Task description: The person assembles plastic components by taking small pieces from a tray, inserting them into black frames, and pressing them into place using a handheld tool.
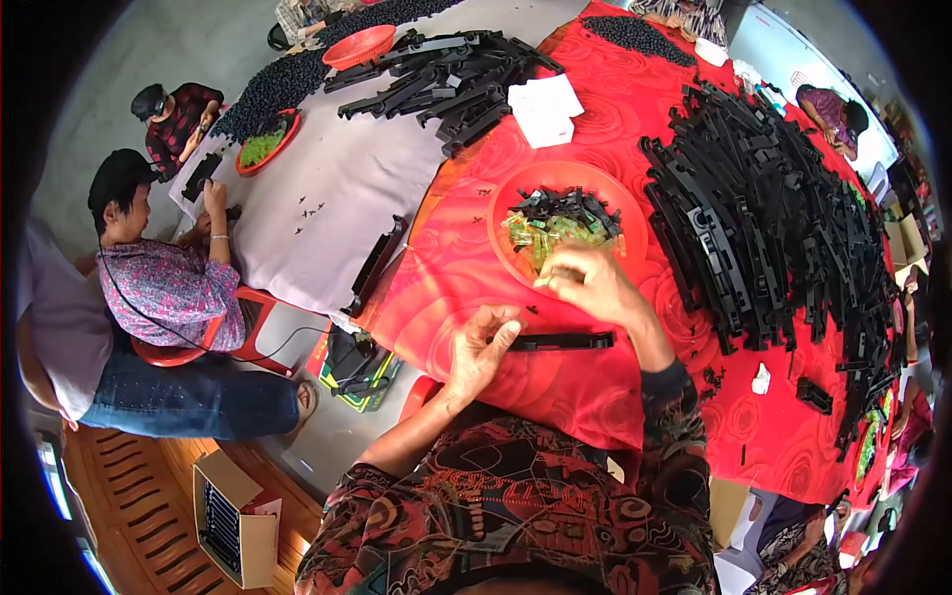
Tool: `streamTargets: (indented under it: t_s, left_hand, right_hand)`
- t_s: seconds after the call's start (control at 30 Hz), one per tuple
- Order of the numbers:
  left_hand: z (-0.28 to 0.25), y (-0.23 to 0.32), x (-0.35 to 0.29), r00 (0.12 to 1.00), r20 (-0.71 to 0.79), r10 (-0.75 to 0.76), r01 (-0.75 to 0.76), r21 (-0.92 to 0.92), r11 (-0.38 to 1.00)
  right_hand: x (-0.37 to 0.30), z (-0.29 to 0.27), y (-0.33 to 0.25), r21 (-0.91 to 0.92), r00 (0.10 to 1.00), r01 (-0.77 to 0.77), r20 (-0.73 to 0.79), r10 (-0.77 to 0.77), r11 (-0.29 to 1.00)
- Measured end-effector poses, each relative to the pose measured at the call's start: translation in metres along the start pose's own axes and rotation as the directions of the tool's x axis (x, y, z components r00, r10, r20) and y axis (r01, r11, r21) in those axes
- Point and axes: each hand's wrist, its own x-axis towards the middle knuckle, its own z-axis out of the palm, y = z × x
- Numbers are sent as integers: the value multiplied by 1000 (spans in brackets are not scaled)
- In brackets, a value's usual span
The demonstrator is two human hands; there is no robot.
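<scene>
My left hand [483, 349] is closed on the left end of a long black plastic part [563, 342], which lies along the red cloth close to my body. Over the near rim of an orange plastic basin [503, 253] is my right hand [592, 285], its fingers bent into a pinch. Whatever those fingertips hold, if anything, is too small to make out. Inside the basin are small black plastic pieces [570, 206] and yellow-green translucent pieces [535, 236].
A big heap of long black parts [764, 218] covers the table's right side, another pile [446, 84] the far side. White paper [546, 109] lies beyond the basin. One black part [377, 266] rests on the grey cloth. A person in a patterned shirt [169, 297] sits at left.
</scene>
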Motion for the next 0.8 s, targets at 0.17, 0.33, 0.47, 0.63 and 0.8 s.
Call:
streamTargets:
  t_s: [0.17,0.33,0.47,0.63,0.8]
  left_hand:
    - [2,-1,2,970,174,-172,234,-458,858]
    - [-1,-9,-7,944,257,-209,318,-523,791]
    - [2,-14,-14,940,218,-262,335,-451,827]
    - [3,-10,-14,961,197,-195,208,-51,977]
    - [-24,-11,-3,914,242,327,-406,590,698]
  right_hand:
    - [-35,24,-22,150,997,-74,-12,77,986]
    - [-62,50,-17,373,934,-294,-83,348,880]
    - [-69,56,-21,179,938,-214,-238,253,960]
    - [-79,54,-28,56,916,-241,-317,246,969]
    - [-97,48,-19,-1,810,-381,-483,334,924]
